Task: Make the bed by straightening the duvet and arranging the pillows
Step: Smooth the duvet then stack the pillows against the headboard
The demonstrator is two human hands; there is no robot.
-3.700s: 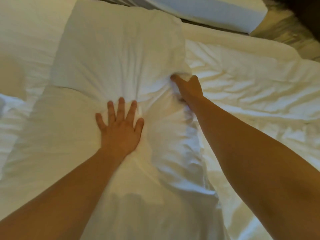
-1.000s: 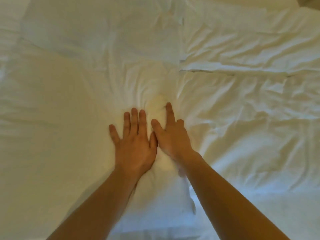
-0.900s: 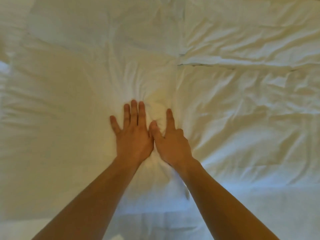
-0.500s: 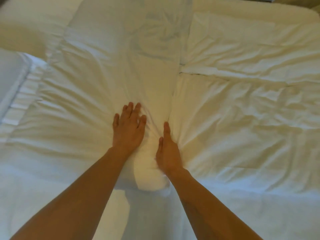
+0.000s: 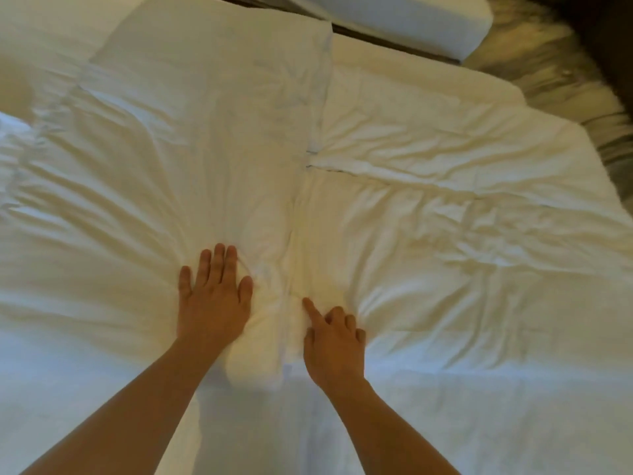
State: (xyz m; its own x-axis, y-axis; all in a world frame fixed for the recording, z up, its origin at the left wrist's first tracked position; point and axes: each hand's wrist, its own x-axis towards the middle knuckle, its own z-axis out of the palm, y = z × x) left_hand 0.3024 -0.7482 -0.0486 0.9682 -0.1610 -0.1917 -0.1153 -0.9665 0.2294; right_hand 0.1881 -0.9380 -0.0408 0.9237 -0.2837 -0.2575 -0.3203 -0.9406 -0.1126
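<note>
Cloth, white and creased all over, fills your view: the long soft pillow [image 5: 219, 159] runs down the middle of the bed, its near end a plump roll between your wrists, beside the puffy duvet [image 5: 462, 269] with its shallow rumpled folds. Your left hand [image 5: 214, 303] lies flat on the pillow, fingers straight and close (wrinkles fan out from it). Your right hand [image 5: 334, 344] sits at the pillow's right edge, forefinger straight, other fingers curled; whether they nip any cloth you cannot tell.
</note>
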